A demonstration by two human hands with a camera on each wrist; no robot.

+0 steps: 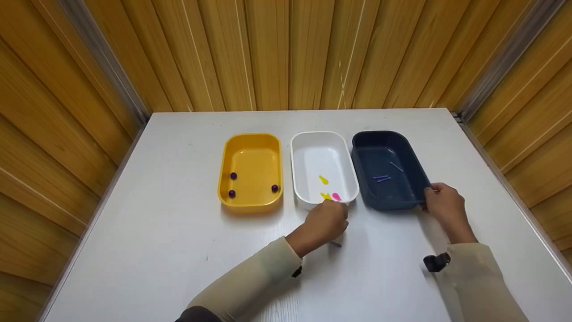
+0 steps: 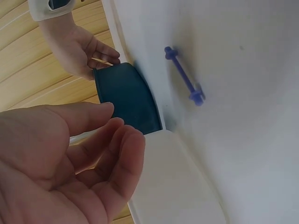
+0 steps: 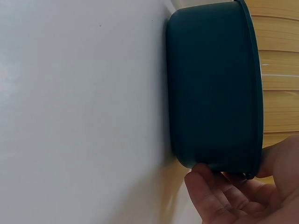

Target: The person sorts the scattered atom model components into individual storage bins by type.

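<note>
My left hand (image 1: pixel 325 220) hovers by the near edge of the white tray (image 1: pixel 318 133). Its fingers are loosely curled in the left wrist view, and nothing shows between thumb and fingertips. Inside that tray lie a yellow drop-shaped piece (image 1: pixel 323 180), another yellow piece (image 1: pixel 325 196) and a pink piece (image 1: pixel 336 196), partly hidden by the hand. On the table below the left hand rests a purple peg (image 2: pixel 183 74) with knobbed ends. My right hand (image 1: pixel 447 209) grips the near right corner of the dark blue tray (image 3: pixel 215 88), thumb at the rim and fingers against the outer wall.
Several purple pegs (image 1: pixel 383 180) lie in the dark blue tray. To the left, a yellow tray (image 1: pixel 251 208) holds three dark purple beads (image 1: pixel 232 193). The three trays stand in a row on a white table (image 1: pixel 170 214). Wood-patterned panels (image 1: pixel 268 53) enclose it.
</note>
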